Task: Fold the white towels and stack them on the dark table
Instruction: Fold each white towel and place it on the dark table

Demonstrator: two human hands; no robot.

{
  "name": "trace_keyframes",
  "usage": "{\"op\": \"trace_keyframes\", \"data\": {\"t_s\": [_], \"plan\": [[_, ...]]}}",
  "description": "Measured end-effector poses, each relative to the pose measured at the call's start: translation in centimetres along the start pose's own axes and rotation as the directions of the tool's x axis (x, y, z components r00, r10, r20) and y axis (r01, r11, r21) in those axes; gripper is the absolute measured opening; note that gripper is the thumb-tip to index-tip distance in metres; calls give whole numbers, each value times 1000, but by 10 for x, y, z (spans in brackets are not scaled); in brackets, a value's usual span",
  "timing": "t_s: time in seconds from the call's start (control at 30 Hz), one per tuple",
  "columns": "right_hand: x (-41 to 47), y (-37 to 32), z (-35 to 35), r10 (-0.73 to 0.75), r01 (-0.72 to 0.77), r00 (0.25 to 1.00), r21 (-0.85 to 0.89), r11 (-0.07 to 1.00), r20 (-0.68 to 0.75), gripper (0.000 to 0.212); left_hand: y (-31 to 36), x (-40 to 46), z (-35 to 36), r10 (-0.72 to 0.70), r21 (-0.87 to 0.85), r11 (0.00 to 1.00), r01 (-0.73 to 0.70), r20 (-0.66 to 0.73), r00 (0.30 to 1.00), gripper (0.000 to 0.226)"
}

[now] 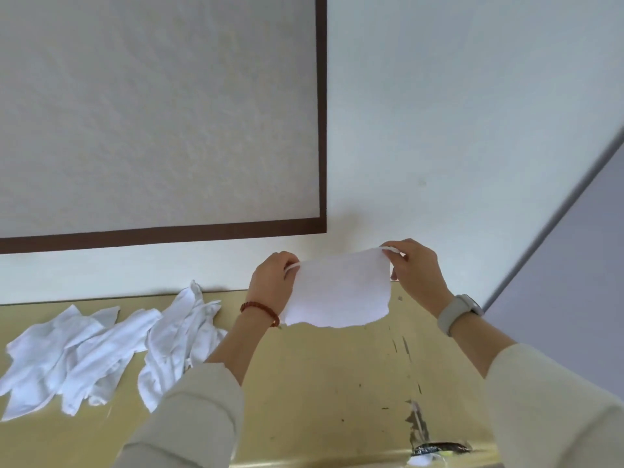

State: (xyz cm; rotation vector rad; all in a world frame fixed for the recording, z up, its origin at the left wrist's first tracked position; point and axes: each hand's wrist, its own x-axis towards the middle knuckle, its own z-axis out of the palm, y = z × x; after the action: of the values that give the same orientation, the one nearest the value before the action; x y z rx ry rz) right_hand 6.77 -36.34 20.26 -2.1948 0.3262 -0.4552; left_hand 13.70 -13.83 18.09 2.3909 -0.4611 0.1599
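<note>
1. The left hand [270, 282] pinches the top left corner of a white towel [341, 288].
2. The right hand [417, 270] pinches the top right corner.
3. The towel hangs flat between both hands, up in the air above the yellowish table [320, 383].
4. A pile of loose white towels [111, 346] lies on the table, left of the left hand.

text: none legible | labels: none | numbers: none

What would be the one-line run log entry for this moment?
step: towel held up in air | left hand: pinches top corner of towel | right hand: pinches other top corner | unfolded towels: heaped on yellowish table
</note>
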Motion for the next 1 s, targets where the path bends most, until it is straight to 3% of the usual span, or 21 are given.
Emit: {"op": "trace_keyframes", "data": {"t_s": [0.1, 0.2, 0.37, 0.47, 0.57, 0.67, 0.77, 0.87, 1.0], "plan": [[10, 6, -6, 103, -96, 994, 162, 982, -35, 22, 0, 12, 1, 13, 47, 999, -9, -89, 996, 17], [6, 20, -5, 159, -150, 987, 177, 973, -35, 20, -13, 7, 4, 88, 79, 994, -79, -120, 989, 15], [-45, 61, 11, 206, -208, 977, 36, 978, 53, 15, -54, -32, 30, 142, 124, 982, -146, 39, 989, 13], [-94, 102, 25, 275, -268, 947, -62, 961, 165, 18, -81, -73, 56, 166, 101, 975, -198, 261, 951, 13], [-143, 143, 41, 435, -401, 863, -177, 899, 256, 26, -102, -113, 79, -20, 118, 991, -56, 559, 829, 19], [-175, 171, 53, 570, -523, 757, -228, 822, 318, 26, -116, -137, 99, -167, 129, 986, 107, 686, 708, 20], [-187, 182, 59, 614, -556, 716, -261, 789, 332, 23, -118, -141, 108, -262, 72, 954, 290, 671, 694, 13], [-181, 185, 61, 611, -557, 724, -251, 791, 319, 24, -117, -132, 111, -362, -70, 873, 483, 569, 738, 5], [-162, 183, 61, 573, -550, 771, -163, 819, 278, 31, -117, -112, 119, -436, -206, 767, 607, 527, 729, 5]]}}
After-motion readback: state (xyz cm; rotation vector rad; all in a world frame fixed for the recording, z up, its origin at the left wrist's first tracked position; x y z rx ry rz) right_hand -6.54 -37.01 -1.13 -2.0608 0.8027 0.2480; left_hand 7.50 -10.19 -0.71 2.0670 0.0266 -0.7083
